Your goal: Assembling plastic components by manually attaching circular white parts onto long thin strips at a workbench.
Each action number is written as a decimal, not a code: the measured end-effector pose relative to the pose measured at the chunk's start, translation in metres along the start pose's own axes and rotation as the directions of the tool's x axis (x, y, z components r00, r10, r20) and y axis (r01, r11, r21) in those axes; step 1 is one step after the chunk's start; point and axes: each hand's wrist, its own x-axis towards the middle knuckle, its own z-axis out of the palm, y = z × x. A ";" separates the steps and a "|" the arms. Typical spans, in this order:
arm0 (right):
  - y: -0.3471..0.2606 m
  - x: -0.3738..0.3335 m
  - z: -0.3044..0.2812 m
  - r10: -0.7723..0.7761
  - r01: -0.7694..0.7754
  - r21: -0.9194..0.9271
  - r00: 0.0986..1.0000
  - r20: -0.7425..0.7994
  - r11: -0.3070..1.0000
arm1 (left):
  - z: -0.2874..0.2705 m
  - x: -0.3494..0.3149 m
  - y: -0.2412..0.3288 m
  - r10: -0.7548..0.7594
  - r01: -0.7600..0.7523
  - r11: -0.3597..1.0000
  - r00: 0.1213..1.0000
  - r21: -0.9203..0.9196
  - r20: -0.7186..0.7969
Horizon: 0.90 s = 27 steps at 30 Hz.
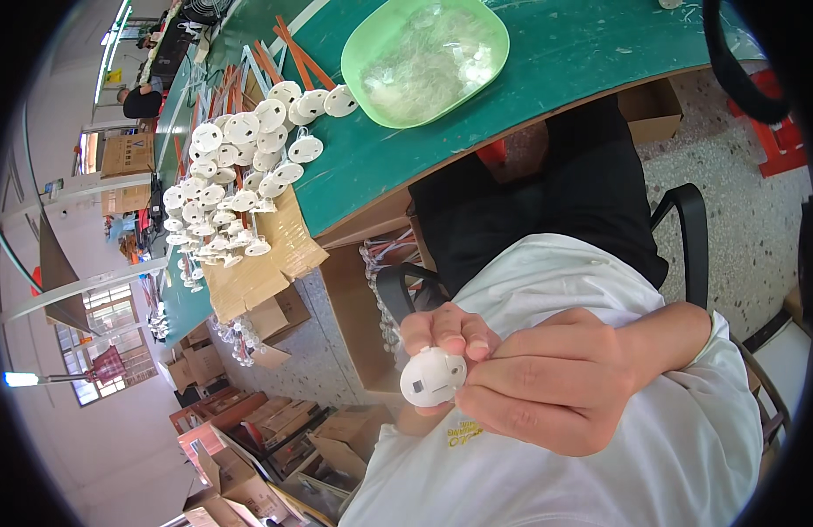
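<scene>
A small white plastic disc [432,378] is held up in front of my shirt. Its face carries a dark square, a thin slot and a small round hole near one edge. My left hand [445,328] grips it from behind, fingers curled along its upper edge. From the right, my right hand [556,379] meets the disc's right edge, its fingers bent and pressed together. Whatever those fingertips pinch, if anything, is hidden.
On the green table [564,75] sits a light green bowl [352,75] of clear plastic bits. Many similar white discs [242,128] on orange and grey strips are piled left of it, over a cardboard sheet [274,255]. Chair armrests [687,228] flank me; cartons [349,430] stand lower left.
</scene>
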 end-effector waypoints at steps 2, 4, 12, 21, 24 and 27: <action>-0.001 -0.002 -0.001 -0.014 0.014 -0.010 1.000 0.019 1.000 | -0.001 0.000 0.000 0.009 -0.009 1.000 1.000 0.011 0.003; -0.002 -0.002 -0.003 -0.013 0.015 -0.048 0.999 0.035 0.999 | -0.003 -0.001 0.001 0.008 -0.011 0.997 1.000 0.079 0.027; -0.008 -0.017 -0.005 0.004 -0.004 -0.117 1.000 -0.003 0.993 | -0.002 -0.011 0.001 -0.014 0.008 0.976 0.999 0.218 0.029; -0.019 -0.034 -0.014 0.060 -0.063 -0.133 0.998 -0.029 0.989 | 0.006 -0.021 -0.008 -0.059 0.065 0.971 0.998 0.232 -0.033; -0.019 -0.035 -0.018 0.089 -0.091 -0.120 0.996 -0.022 0.989 | 0.004 -0.021 -0.010 -0.059 0.061 0.970 0.998 0.234 -0.016; -0.018 -0.040 -0.018 0.063 -0.064 -0.134 0.998 -0.007 0.989 | 0.006 -0.020 -0.013 -0.047 0.053 0.970 0.998 0.235 -0.032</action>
